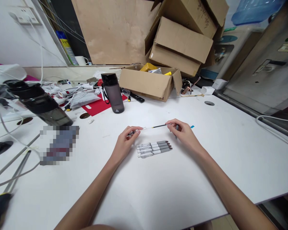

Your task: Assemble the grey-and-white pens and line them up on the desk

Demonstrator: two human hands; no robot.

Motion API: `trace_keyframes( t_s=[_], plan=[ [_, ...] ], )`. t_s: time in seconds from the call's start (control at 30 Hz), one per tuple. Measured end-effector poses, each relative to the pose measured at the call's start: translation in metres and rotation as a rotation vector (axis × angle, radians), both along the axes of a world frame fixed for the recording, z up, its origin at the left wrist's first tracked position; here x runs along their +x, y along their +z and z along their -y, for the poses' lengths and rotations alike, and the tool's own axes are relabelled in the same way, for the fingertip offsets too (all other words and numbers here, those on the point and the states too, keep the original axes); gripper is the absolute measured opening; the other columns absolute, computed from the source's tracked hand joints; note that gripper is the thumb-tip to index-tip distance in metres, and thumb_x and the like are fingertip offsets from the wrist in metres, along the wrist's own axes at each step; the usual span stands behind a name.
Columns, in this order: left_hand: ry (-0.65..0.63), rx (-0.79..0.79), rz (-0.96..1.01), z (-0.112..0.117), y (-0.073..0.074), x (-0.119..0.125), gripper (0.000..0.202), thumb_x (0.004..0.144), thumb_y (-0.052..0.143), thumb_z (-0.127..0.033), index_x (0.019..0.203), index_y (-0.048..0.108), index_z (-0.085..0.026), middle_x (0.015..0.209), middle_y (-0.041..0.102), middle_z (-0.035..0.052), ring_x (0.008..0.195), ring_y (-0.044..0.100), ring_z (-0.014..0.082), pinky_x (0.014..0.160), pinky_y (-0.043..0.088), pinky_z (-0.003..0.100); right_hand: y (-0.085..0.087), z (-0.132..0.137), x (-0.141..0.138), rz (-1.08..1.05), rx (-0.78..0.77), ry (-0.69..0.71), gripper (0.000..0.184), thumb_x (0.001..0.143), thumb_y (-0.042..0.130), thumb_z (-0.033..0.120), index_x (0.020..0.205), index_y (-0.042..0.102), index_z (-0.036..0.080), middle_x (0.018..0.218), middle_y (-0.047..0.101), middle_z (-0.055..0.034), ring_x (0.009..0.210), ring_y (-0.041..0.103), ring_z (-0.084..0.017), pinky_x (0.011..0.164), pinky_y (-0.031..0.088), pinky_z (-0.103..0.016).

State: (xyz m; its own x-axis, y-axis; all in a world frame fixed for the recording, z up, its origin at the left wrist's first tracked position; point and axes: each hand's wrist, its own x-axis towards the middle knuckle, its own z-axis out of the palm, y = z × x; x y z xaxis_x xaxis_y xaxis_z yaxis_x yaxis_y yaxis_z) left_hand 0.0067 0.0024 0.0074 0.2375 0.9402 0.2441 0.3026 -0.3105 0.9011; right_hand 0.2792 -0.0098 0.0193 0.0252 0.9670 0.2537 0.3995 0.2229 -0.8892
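Observation:
My left hand point(126, 142) and my right hand point(183, 132) hold a thin pen refill point(155, 127) between them, just above the white table point(158, 185). Left fingertips pinch its pale left end, along with a small dark part I cannot make out. Right fingertips pinch its dark right end, and a grey pen piece point(177, 129) shows under that hand. A row of several white and grey pens point(153, 149) lies side by side on the table just in front of both hands.
A dark water bottle point(113, 92) stands behind the hands, beside a red sheet point(97, 107). An open cardboard box point(150, 82) and stacked boxes point(184, 38) fill the back. A larger dark bottle point(39, 103), cables and screwdrivers point(7, 188) crowd the left side.

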Motion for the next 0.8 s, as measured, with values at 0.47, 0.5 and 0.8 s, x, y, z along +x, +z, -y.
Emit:
trace_keyframes(
  t_s=[0.47,0.5,0.8],
  plan=[
    [-0.026,0.023,-0.003,-0.0036,-0.0051,-0.0027,0.025,0.098,0.061,-0.038,0.115,0.076,-0.027,0.109,0.066,0.0036,0.074,0.048,0.0148,0.067,0.036,0.028,0.0002,0.0005,-0.0003,-0.001,0.004,-0.010,0.023,0.093,0.062,0.042,0.099,0.073,0.023,0.077,0.056,0.0004,0.067,0.046,-0.015,0.063,0.034,-0.030],
    [-0.023,0.023,-0.004,-0.0036,-0.0052,-0.0027,0.025,0.098,0.062,-0.038,0.115,0.076,-0.027,0.109,0.066,0.0035,0.073,0.047,0.0144,0.067,0.036,0.028,0.0001,0.0004,-0.0004,-0.005,0.006,-0.008,0.023,0.093,0.062,0.042,0.099,0.073,0.023,0.077,0.056,0.0004,0.067,0.046,-0.015,0.063,0.034,-0.030],
    [-0.028,0.015,0.001,-0.0029,-0.0056,-0.0024,0.026,0.097,0.062,-0.039,0.114,0.077,-0.027,0.110,0.066,0.0047,0.079,0.052,0.0163,0.068,0.038,0.028,0.0004,0.0012,-0.0042,-0.028,-0.017,0.013,0.023,0.093,0.063,0.042,0.099,0.074,0.023,0.076,0.055,0.0008,0.067,0.046,-0.015,0.064,0.034,-0.030]
  ],
)
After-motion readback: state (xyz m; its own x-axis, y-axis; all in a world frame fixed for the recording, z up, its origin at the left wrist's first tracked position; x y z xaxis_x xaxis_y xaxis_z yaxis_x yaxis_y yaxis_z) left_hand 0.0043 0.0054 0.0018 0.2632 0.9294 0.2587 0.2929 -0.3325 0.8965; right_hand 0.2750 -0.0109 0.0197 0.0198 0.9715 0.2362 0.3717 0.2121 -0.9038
